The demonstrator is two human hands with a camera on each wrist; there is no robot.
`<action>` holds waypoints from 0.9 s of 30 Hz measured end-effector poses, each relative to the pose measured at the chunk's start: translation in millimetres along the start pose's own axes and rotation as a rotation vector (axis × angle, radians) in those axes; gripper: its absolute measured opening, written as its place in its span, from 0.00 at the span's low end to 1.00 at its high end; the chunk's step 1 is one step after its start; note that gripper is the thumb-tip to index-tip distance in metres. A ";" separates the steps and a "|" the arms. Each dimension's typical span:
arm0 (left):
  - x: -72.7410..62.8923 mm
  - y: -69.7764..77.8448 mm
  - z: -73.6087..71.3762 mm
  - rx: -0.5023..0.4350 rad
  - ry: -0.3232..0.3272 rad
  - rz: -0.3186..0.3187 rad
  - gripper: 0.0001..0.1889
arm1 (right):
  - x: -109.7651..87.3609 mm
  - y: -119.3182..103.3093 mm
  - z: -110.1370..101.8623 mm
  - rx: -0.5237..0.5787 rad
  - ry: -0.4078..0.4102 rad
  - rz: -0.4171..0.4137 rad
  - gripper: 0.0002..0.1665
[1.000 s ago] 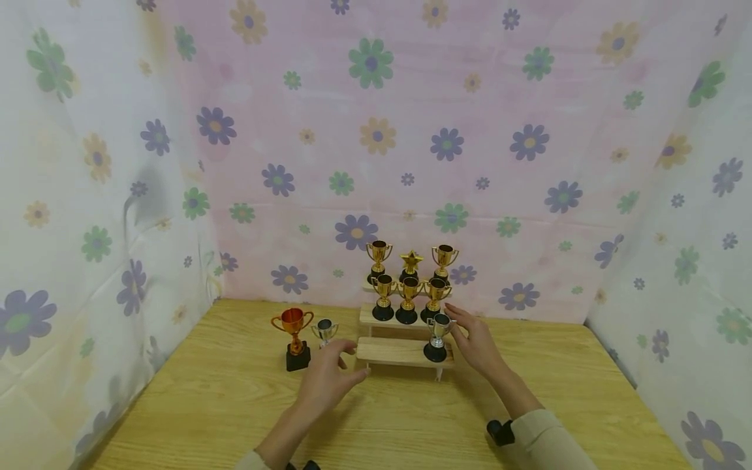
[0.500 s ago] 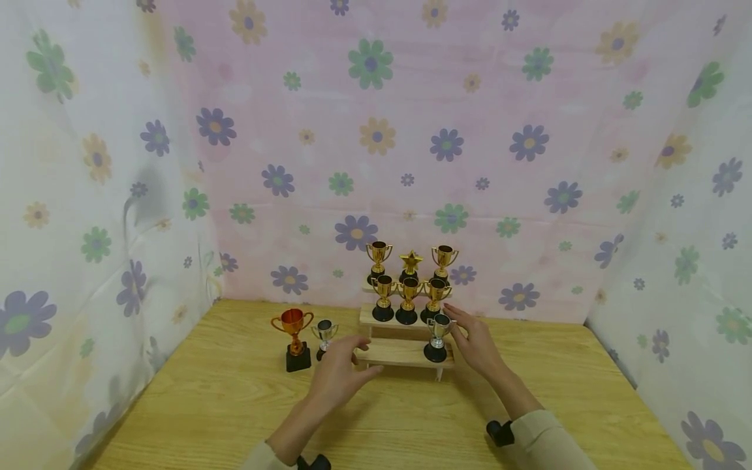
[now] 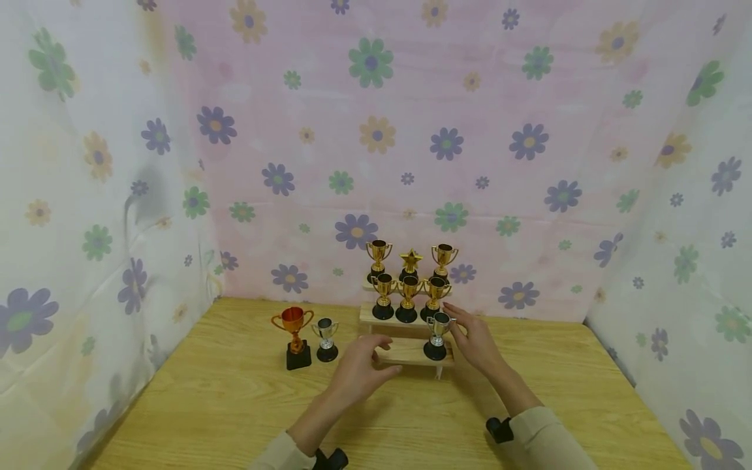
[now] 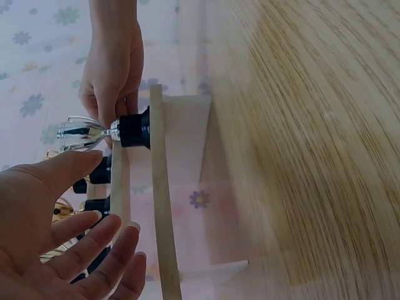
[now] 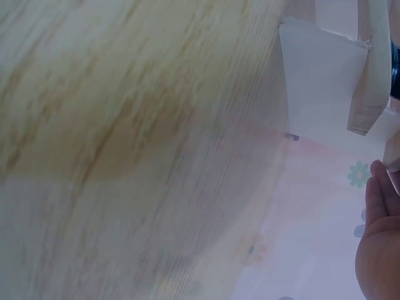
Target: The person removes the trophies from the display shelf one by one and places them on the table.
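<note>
A three-tier wooden stand [image 3: 402, 351] carries small trophies. One silver trophy cup [image 3: 437, 336] with a black base stands upright at the right end of its lowest step. My left hand [image 3: 365, 367] hovers before the left part of that step, thumb and fingers spread around nothing; in the left wrist view its thumb tip overlaps the silver cup. Beside the stand's right side, my right hand [image 3: 478, 343] reaches with extended fingers close to the silver cup. The right wrist view shows only part of that hand [image 5: 382, 231], near the end of a step.
Gold trophy cups [image 3: 408, 299] fill the middle step; a gold star trophy [image 3: 410, 262] stands between two gold cups on top. Left of the stand, an orange cup [image 3: 294, 322] and another silver cup [image 3: 326, 339] stand on the wooden table [image 3: 223, 398]. Flowered cloth surrounds it.
My left hand has moved right, away from the silver cup on the table and across the lowest step's left end. My right hand and the trophies stay put.
</note>
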State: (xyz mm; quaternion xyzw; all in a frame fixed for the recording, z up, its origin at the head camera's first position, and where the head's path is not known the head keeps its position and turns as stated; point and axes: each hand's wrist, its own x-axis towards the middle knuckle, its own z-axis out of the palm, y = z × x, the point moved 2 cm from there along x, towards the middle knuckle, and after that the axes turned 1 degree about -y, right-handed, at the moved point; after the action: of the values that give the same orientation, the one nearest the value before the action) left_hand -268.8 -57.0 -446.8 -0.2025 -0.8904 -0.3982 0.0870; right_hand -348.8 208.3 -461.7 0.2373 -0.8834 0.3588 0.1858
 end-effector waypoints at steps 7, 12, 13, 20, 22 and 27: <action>8.8 5.1 13.5 -0.047 -0.017 0.033 0.26 | -3.4 2.3 1.2 -0.012 -0.004 0.003 0.21; 15.8 10.6 21.8 -0.093 -0.031 0.028 0.26 | -3.7 1.5 0.4 0.002 0.007 0.001 0.21; 16.9 11.6 23.0 -0.095 -0.030 0.028 0.26 | -3.3 0.9 0.3 0.005 0.006 0.002 0.21; 22.4 11.9 30.0 -0.116 -0.029 0.026 0.25 | -0.7 -2.2 -0.2 -0.006 0.006 0.004 0.21; 23.6 10.8 31.8 -0.122 -0.032 0.018 0.25 | -0.2 -2.8 -0.4 -0.014 0.007 0.007 0.21; 26.3 8.6 35.4 -0.128 -0.028 0.028 0.23 | 1.6 -3.2 -0.1 -0.022 0.009 0.009 0.21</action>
State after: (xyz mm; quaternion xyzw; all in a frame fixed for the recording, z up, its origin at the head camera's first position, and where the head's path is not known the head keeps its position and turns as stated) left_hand -288.6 -17.9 -456.4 -0.2256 -0.8613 -0.4504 0.0670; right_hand -348.3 205.9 -459.1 0.2296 -0.8874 0.3512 0.1909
